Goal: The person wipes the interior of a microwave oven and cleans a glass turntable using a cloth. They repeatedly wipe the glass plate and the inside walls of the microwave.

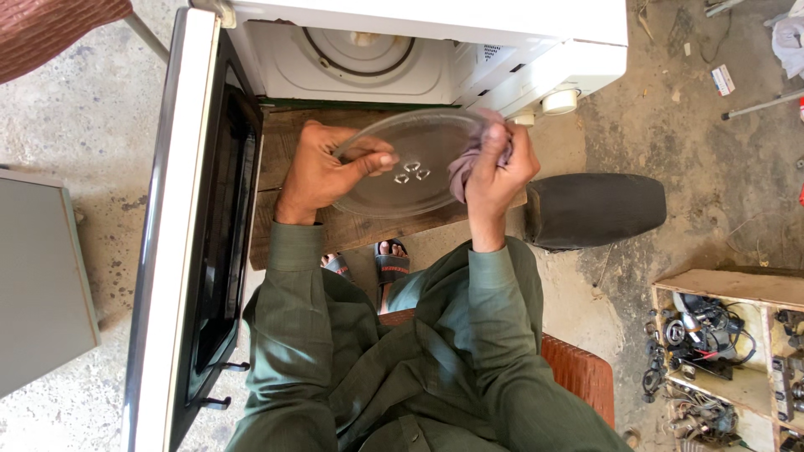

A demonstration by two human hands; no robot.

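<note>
Sleeves: dark green, reaching forward from the lower edge of the view toward both hands.
Seat: a reddish-brown woven stool [582,372] shows under the person's right side.
Feet: sandals [378,261] on the concrete floor, just below the wooden board.
Left hand [322,172]: closed on the left rim of the glass turntable plate [410,180], thumb on top, fingers curled underneath.
Right hand [494,172]: clenched around a purplish cloth [469,163], pressing it against the plate's right rim.
Plate position: round, clear, held tilted in the air between both hands, above the wooden board [352,222] and in front of the oven opening.
Door: the microwave door [197,234] stands swung open on the left, its dark window facing inward.
Oven: the white microwave [419,50] sits farthest, its cavity floor showing a ring.
Right side: a dark rounded object [595,209] lies on the floor; a wooden tray of parts [729,335] sits nearer the corner.
</note>
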